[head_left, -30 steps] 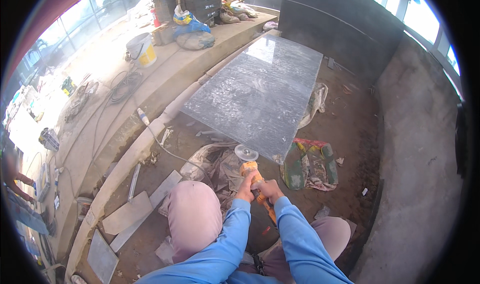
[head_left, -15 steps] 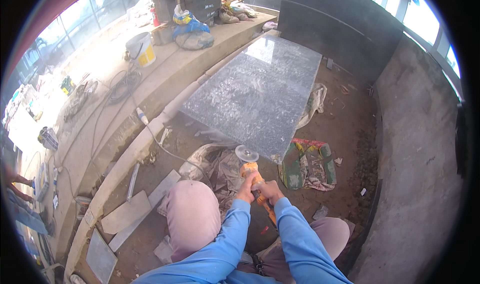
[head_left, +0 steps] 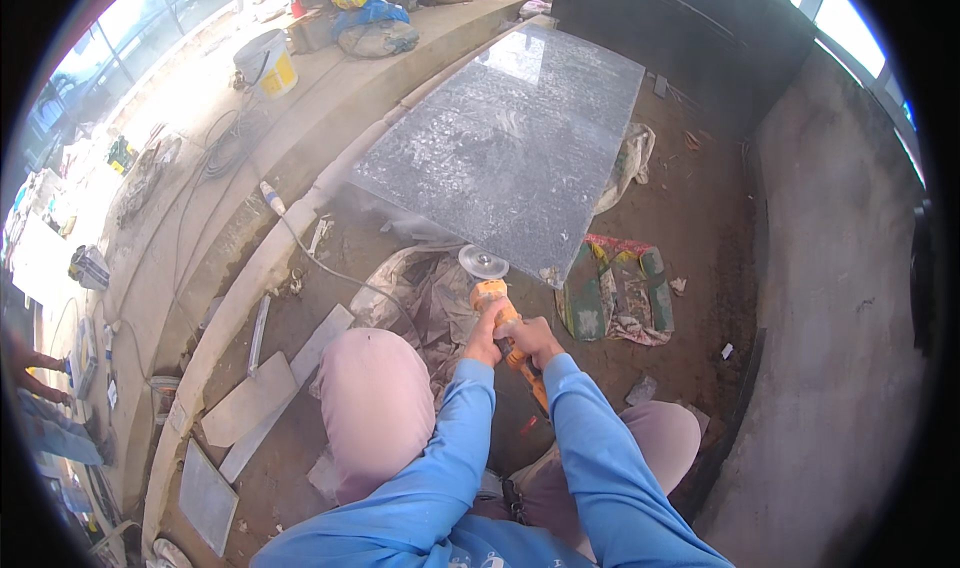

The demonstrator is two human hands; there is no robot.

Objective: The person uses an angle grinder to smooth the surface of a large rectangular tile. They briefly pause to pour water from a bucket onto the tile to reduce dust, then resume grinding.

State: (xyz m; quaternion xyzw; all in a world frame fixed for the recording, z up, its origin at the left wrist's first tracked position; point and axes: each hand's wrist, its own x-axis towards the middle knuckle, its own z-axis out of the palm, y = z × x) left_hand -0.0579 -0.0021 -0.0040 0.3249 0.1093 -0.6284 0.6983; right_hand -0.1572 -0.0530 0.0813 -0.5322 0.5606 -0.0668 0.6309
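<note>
Both my hands are wrapped round an orange angle grinder (head_left: 490, 293). My left hand (head_left: 485, 335) grips it near the head, and my right hand (head_left: 538, 340) holds the body just behind. The grinder's round disc (head_left: 483, 261) is at the near edge of a large grey stone slab (head_left: 500, 138); whether it touches the stone I cannot tell. Pale dust hangs along that edge, left of the disc. The slab lies tilted away from me, its far end beside a dark wall. Below the disc a crumpled, dusty sack (head_left: 440, 298) lies on the ground.
A green and red sack (head_left: 615, 293) lies right of the slab's near corner. Cut stone pieces (head_left: 250, 403) rest at left. A cable with a connector (head_left: 272, 198) crosses the concrete step (head_left: 330, 98), where a bucket (head_left: 268, 65) stands. Another person's arm (head_left: 42, 361) shows at far left.
The whole view has shifted, so the slab and grinder sit higher in the picture. Both hands keep their hold on the grinder, and its disc stays by the slab's near edge.
</note>
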